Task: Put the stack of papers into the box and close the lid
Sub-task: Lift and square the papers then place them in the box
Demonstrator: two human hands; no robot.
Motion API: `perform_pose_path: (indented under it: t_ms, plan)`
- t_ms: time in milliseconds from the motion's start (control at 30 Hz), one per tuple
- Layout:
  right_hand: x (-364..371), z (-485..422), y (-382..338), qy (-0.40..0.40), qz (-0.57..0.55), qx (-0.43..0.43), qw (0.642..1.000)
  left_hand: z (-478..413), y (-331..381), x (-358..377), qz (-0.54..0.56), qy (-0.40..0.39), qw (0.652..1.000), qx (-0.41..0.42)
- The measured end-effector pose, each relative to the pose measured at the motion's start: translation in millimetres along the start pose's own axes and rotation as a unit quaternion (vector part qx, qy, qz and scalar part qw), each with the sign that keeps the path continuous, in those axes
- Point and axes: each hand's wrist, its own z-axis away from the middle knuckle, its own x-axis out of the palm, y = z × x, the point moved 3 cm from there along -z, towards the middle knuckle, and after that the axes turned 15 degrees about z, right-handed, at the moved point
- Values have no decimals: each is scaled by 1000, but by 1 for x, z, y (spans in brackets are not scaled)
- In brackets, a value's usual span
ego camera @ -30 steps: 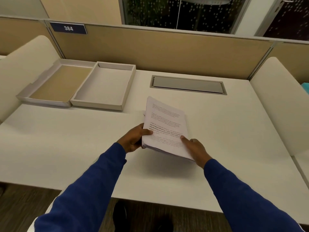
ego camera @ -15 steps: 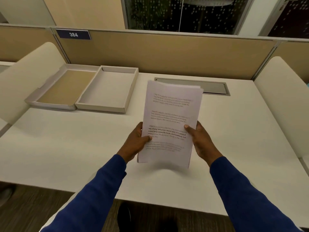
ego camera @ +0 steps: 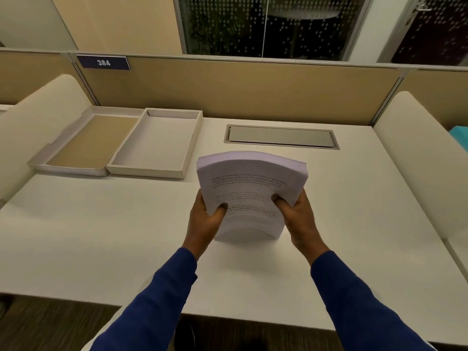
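A thick stack of printed white papers [ego camera: 249,183] stands on its lower edge on the white desk [ego camera: 101,236], bowed outward at the middle. My left hand [ego camera: 205,221] grips its left side and my right hand [ego camera: 298,216] grips its right side, thumbs on the printed front. The open shallow box [ego camera: 188,150] lies at the back left of the desk, empty, with its lid [ego camera: 73,158] flat beside it on the left, brown inside up. The box is well to the left of and beyond the papers.
A beige partition with a "384" sign [ego camera: 103,62] runs along the back. A grey cable hatch [ego camera: 281,136] is set into the desk behind the papers. Rounded cream dividers [ego camera: 417,148] flank both sides. The desk's front edge is near my arms.
The papers went from lying low on the desk, to being held up facing me, to standing on edge on the desk, bowed, both hands gripping lower on the sides.
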Motion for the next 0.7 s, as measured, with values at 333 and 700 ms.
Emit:
perform_pose_path:
  t_ms: [333,700]
  plan:
    - [-13,-16,-65,88,-35,15,995,-31,97,21,81,95,991,40]
    - [-5,-15,-79,138,-4,45,989,-35,97,36,30,155,986,49]
